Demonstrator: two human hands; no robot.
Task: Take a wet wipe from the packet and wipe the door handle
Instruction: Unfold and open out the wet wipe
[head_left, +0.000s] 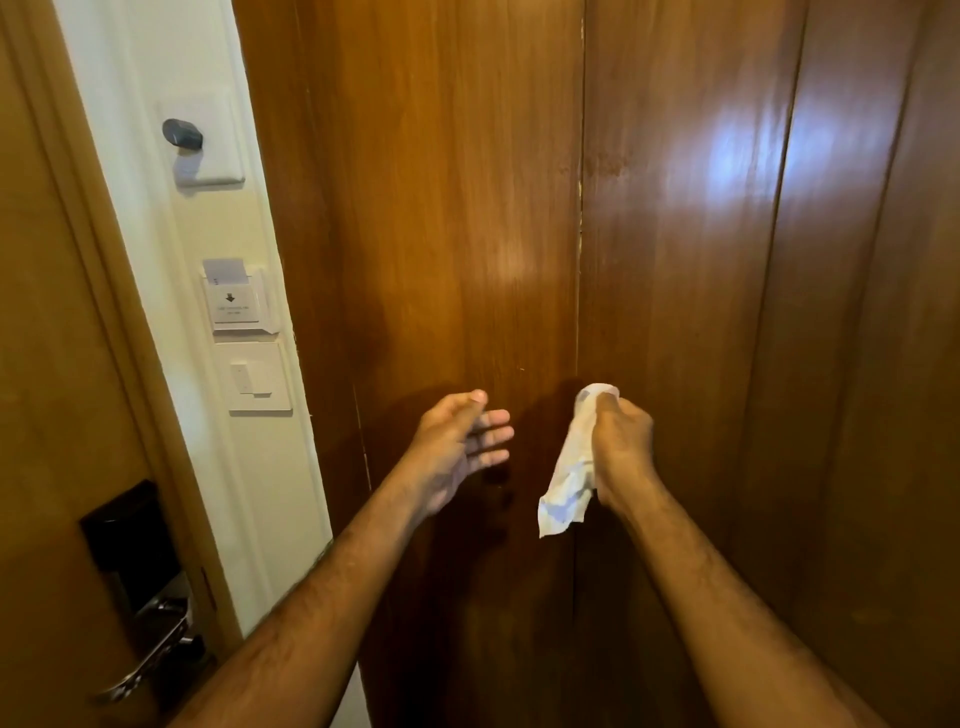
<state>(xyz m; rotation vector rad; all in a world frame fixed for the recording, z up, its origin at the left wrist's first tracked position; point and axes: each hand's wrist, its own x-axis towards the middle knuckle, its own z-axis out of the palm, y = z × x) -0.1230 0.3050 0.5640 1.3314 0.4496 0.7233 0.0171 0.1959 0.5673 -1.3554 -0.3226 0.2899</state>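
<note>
My right hand (621, 449) is closed around a white wet wipe (569, 483); the wipe's top sticks out above the fist and its crumpled tail hangs below. My left hand (462, 447) is held open, palm turned right, fingers spread, a short gap left of the wipe. Both hands hover in front of dark wooden panels (457, 234). The metal lever door handle (148, 670) sits under a black lock plate (132, 545) on the lighter door at the lower left, well apart from both hands. No wipe packet is visible.
A white wall strip between door and panels carries a key-card holder (236, 301), a light switch (257, 376) and a plate with a dark knob (182, 134). A vertical seam (579, 260) runs between the panels.
</note>
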